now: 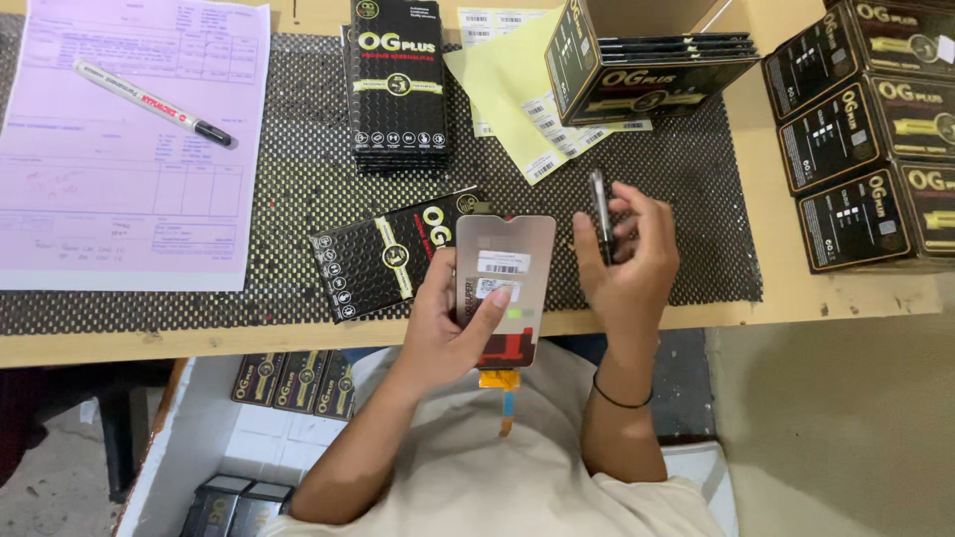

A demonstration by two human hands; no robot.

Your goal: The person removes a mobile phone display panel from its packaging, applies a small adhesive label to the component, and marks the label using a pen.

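Hands first: our left hand (453, 318) grips a phone display panel (505, 283) by its edge, thumb lying across its grey back, just above the near edge of the tabletop (796, 298). On this back we see two small white barcode stickers, one above the other, and an orange flex ribbon hangs from the lower end. Our right hand (629, 261) is closed around a dark slim pen (600, 214), held upright just beside the panel.

Under the panel, one flat black package (383, 259) with gold print lies tilted on the black dotted mat (298, 169). Behind it stands one neat stack of the same flat black packages (397, 85). One open black carton (647, 60) rests on yellow sheets with white barcode labels (507, 94). At the right edge, three closed black cartons (865, 139) lie in a column, with part of a fourth above.

On the left, one pink printed form (109, 179) carries one white marker with black cap (154, 102). Below the tabletop, three black packages (293, 383) stand in a white bin.
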